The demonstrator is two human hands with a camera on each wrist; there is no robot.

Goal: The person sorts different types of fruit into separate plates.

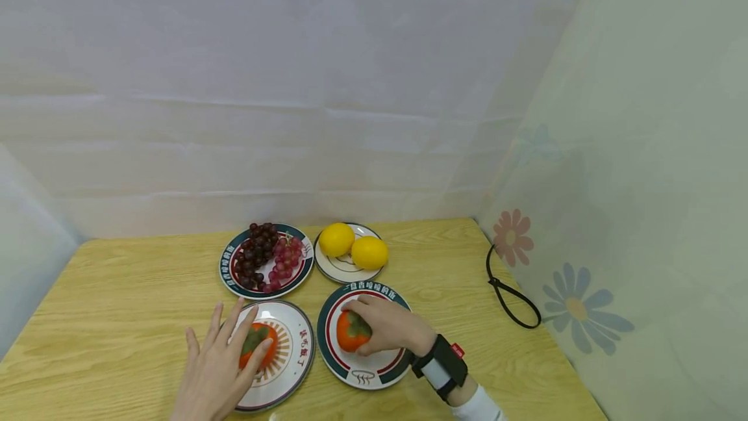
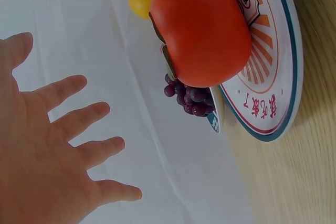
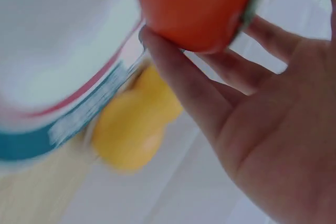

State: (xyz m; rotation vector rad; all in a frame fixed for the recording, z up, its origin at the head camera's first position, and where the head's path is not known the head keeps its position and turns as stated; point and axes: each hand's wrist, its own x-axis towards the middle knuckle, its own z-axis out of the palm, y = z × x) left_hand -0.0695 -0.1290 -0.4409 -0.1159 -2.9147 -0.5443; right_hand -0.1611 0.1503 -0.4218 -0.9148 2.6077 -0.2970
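Note:
Two orange persimmons sit on two plates near me. My right hand [image 1: 394,325] holds the right persimmon [image 1: 349,341], fingers over its far side and thumb near its front. That fruit is over a white plate with a dark green rim [image 1: 327,346]; the right wrist view shows the fingers curving round the persimmon [image 3: 194,9]. My left hand [image 1: 213,369], fingers spread, hovers over the left persimmon [image 1: 273,332], partly hiding it in the head view. In the left wrist view a gap separates that hand [image 2: 58,145] from the persimmon [image 2: 205,35]. A sunray-patterned plate [image 1: 298,372] lies beneath this fruit.
Behind stand a green-rimmed plate [image 1: 225,265] with dark grapes [image 1: 255,255] and pink grapes [image 1: 287,257], and a smaller plate [image 1: 334,271] bearing two lemons [image 1: 370,253]. A black cord loop [image 1: 514,294] lies at the table's right edge. White sheeting [image 1: 321,115] walls the back.

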